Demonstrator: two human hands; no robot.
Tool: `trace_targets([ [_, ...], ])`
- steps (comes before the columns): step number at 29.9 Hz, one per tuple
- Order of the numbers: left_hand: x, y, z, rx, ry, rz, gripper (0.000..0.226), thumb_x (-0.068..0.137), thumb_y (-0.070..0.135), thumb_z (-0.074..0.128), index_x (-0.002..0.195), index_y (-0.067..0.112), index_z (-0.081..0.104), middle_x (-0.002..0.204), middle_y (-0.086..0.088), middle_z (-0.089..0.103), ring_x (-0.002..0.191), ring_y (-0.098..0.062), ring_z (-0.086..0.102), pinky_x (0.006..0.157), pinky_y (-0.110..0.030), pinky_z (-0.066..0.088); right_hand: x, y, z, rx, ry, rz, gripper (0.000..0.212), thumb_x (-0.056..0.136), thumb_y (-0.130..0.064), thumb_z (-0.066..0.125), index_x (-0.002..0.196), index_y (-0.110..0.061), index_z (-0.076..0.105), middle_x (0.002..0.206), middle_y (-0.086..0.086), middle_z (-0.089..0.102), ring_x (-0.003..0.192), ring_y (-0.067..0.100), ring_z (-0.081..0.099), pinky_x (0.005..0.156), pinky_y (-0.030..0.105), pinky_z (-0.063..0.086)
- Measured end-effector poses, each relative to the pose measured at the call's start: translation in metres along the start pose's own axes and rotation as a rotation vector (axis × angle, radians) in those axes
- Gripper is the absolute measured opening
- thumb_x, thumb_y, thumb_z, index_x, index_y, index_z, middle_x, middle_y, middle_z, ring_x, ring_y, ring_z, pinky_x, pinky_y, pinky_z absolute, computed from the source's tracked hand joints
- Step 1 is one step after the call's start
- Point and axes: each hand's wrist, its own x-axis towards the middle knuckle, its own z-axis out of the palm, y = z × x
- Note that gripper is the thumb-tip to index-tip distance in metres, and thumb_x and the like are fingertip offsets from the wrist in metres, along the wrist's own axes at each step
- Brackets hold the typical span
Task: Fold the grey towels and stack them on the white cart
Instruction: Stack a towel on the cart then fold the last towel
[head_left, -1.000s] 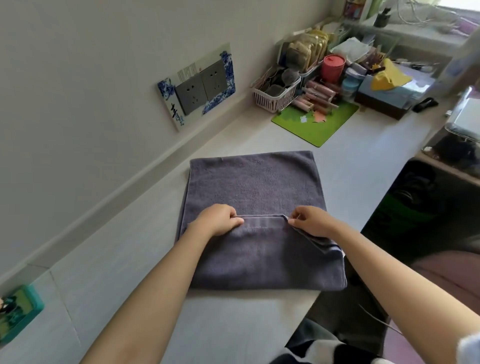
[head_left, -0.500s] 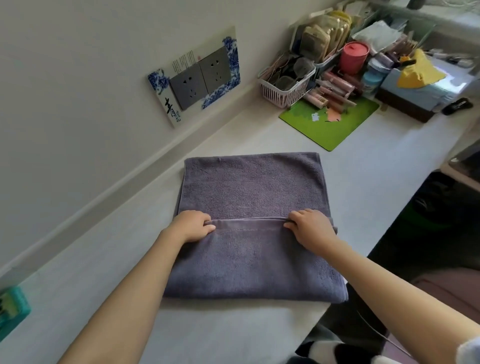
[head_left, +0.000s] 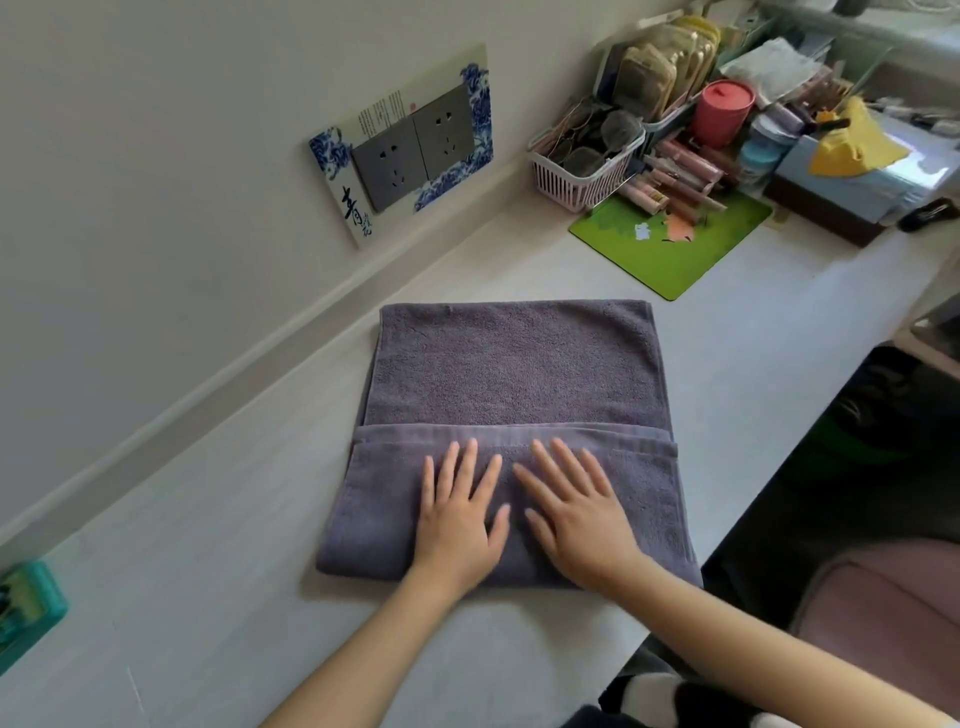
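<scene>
A grey towel (head_left: 514, 374) lies flat on the white counter (head_left: 208, 597). Its near part is folded up over the rest, and the folded edge runs across its middle. My left hand (head_left: 460, 514) and my right hand (head_left: 576, 514) lie side by side on the folded flap, palms down with fingers straight and spread, pressing it flat. Neither hand grips the cloth. No white cart is in view.
At the far right stand a pink basket (head_left: 576, 182), a green mat (head_left: 675, 244), a red cup (head_left: 722, 111) and several small tubes and boxes. Wall sockets (head_left: 410, 150) are beside the counter. A teal object (head_left: 26, 613) sits at the left edge. The counter's right edge drops off past the towel.
Both hands let go of the folded edge they were pinching, moved inward toward the flap's middle and now lie flat on it. The flap has settled on the towel.
</scene>
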Motion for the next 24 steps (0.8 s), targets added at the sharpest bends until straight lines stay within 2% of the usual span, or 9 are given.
trace_targets([
  [3,-0.024,-0.027,0.01,0.059,-0.056,-0.1,0.067,0.082,0.05,0.041,0.144,0.025,0.038,0.152,-0.006,0.032,0.14,-0.027,0.027,0.112,-0.055,0.013,-0.019,0.012,0.009,-0.035,-0.069,0.126,0.056,0.094,-0.056,0.026,0.141,-0.03,0.042,0.149,0.003,0.038,0.14,0.023,0.025,0.113,0.045,0.017],
  [6,-0.035,-0.054,0.007,0.057,-0.048,-0.184,0.064,0.085,0.048,0.037,0.144,0.024,0.036,0.152,-0.007,0.032,0.14,-0.026,0.025,0.111,-0.055,0.014,-0.028,0.032,0.003,-0.063,-0.097,0.272,0.063,0.094,-0.059,0.012,0.143,-0.03,0.038,0.151,0.003,0.034,0.141,0.024,0.022,0.115,0.042,0.01],
  [8,-0.033,-0.059,0.006,0.041,-0.072,-0.183,0.062,0.087,0.048,0.035,0.143,0.022,0.037,0.151,-0.008,0.034,0.139,-0.025,0.024,0.111,-0.053,0.014,-0.029,0.039,0.001,-0.068,-0.117,0.324,0.061,0.094,-0.058,0.015,0.144,-0.03,0.037,0.151,0.004,0.033,0.142,0.024,0.022,0.115,0.04,0.004],
  [10,-0.033,-0.058,0.004,-0.014,-0.044,-0.165,0.06,0.086,0.048,0.037,0.139,0.02,0.044,0.149,-0.01,0.038,0.138,-0.024,0.024,0.111,-0.048,0.01,-0.028,0.036,-0.002,-0.035,-0.096,0.34,0.06,0.095,-0.056,0.017,0.14,-0.028,0.044,0.147,0.007,0.04,0.139,0.028,0.031,0.113,0.04,0.008],
  [11,-0.038,-0.056,0.0,-0.067,-0.008,-0.118,0.057,0.086,0.048,0.04,0.134,0.02,0.05,0.146,-0.01,0.041,0.136,-0.023,0.027,0.112,-0.044,0.01,-0.03,0.03,-0.005,0.007,-0.066,0.326,0.059,0.096,-0.055,0.015,0.134,-0.027,0.051,0.142,0.008,0.047,0.134,0.03,0.039,0.11,0.042,0.015],
  [13,-0.052,-0.05,-0.003,-0.181,0.062,0.053,0.048,0.084,0.049,0.048,0.121,0.022,0.061,0.136,-0.004,0.05,0.125,-0.021,0.041,0.109,-0.039,0.02,-0.039,0.02,-0.006,0.071,0.041,0.147,0.056,0.097,-0.056,0.019,0.12,-0.026,0.061,0.126,0.005,0.059,0.115,0.028,0.05,0.097,0.044,0.036],
  [15,-0.066,-0.047,0.0,-0.293,0.071,0.16,0.046,0.082,0.054,0.053,0.115,0.024,0.064,0.127,0.004,0.053,0.116,-0.017,0.047,0.104,-0.033,0.028,-0.052,0.011,-0.002,0.142,0.107,-0.069,0.049,0.095,-0.057,0.032,0.11,-0.026,0.066,0.109,-0.001,0.063,0.099,0.02,0.049,0.082,0.037,0.046],
  [19,-0.08,-0.054,0.007,-0.303,-0.015,0.195,0.06,0.073,0.057,0.059,0.127,0.031,0.053,0.132,0.001,0.053,0.124,-0.014,0.041,0.113,-0.024,0.013,-0.074,0.002,0.01,0.121,0.114,-0.122,0.043,0.081,-0.053,0.05,0.109,-0.027,0.068,0.107,-0.004,0.065,0.099,0.017,0.046,0.086,0.03,0.036],
  [24,-0.062,-0.051,-0.002,-0.402,0.004,0.074,0.041,0.068,0.046,0.058,0.104,0.032,0.072,0.107,0.002,0.063,0.104,-0.008,0.044,0.092,-0.02,0.024,-0.063,-0.008,0.012,0.12,0.177,-0.025,0.03,0.076,-0.041,0.051,0.09,-0.025,0.073,0.092,-0.006,0.066,0.092,0.014,0.045,0.078,0.028,0.03],
])
